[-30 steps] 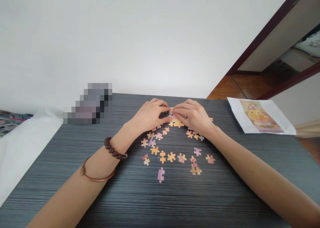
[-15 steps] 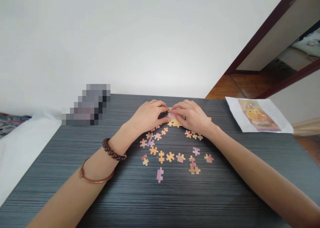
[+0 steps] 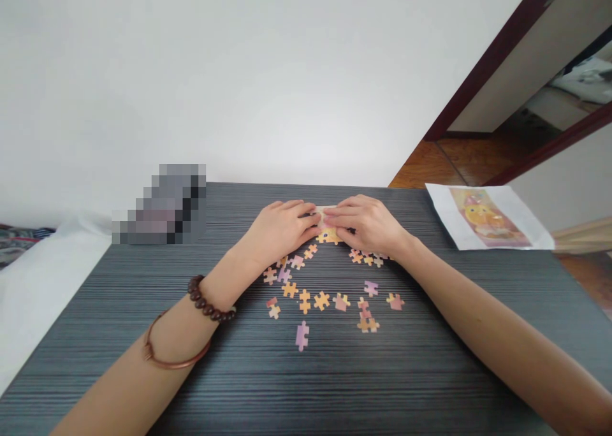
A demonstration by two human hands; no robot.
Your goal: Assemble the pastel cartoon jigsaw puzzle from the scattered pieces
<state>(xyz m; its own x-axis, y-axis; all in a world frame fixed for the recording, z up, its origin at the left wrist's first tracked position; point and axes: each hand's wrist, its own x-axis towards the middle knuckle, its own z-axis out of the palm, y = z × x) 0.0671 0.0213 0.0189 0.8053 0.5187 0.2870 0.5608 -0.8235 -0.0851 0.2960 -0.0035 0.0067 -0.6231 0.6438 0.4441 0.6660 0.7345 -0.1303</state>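
Note:
A joined section of jigsaw puzzle point(image 3: 329, 234), yellow and pink, lies flat at the far middle of the table. My left hand point(image 3: 285, 227) rests against its left side, fingers stretched out and thumb along the edge. From the right, my right hand point(image 3: 366, 222) lies over the section with its fingers laid out flat, covering part of it. Loose puzzle pieces spread towards me: an orange piece point(image 3: 322, 300), a purple piece point(image 3: 302, 336), a yellow-pink piece point(image 3: 395, 301) and several others. Some pieces are partly hidden by my hands.
A printed picture sheet point(image 3: 444, 213) with a yellow figure lies at the table's right. On the far left sits a blurred-out dark object point(image 3: 165, 200). The dark striped table point(image 3: 239, 385) meets a white wall point(image 3: 287, 85); white cloth point(image 3: 57, 283) lies beyond its left edge.
My right hand's fingers have gone from a bent pinch to lying flatter on the joined section. My left fingers have straightened slightly. The whole view has shifted a little.

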